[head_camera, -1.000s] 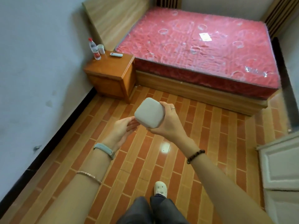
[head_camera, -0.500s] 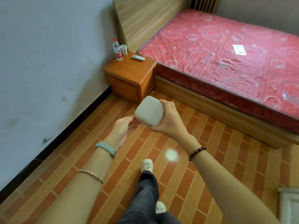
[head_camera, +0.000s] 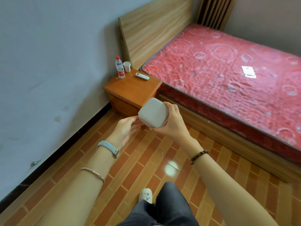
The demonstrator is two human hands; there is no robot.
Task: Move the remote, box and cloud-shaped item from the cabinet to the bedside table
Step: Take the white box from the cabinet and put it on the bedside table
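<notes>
The right grip (head_camera: 172, 124) is clamped round the pale grey rounded box (head_camera: 154, 113), held in air before the orange wooden bedside table (head_camera: 130, 90); the left grip (head_camera: 125, 129), fingers relaxed, seemingly steadies its underside; best lowered flat onto bare wood beside the white remote (head_camera: 142, 76).

Left wall (head_camera: 57, 62): pale grey-blue plaster, scuffed and stained low down. Black skirting (head_camera: 65, 146) runs along its foot.

Floor (head_camera: 146, 160): glossy red-brown and tan tiles laid like brick, with one bright round reflection (head_camera: 170, 169).

Corner: small orange-brown wooden worktop (head_camera: 130, 88), set near the left wall and just beside the bed.

Bed: light wood-grain headboard (head_camera: 154, 30), red patterned mattress (head_camera: 219, 70) with a shiny wrinkled surface, light wooden side rail (head_camera: 228, 137).

Far wall (head_camera: 268, 22): beige-grey. Dark vertical slats (head_camera: 213, 12) stand beyond the headboard's far end.
</notes>
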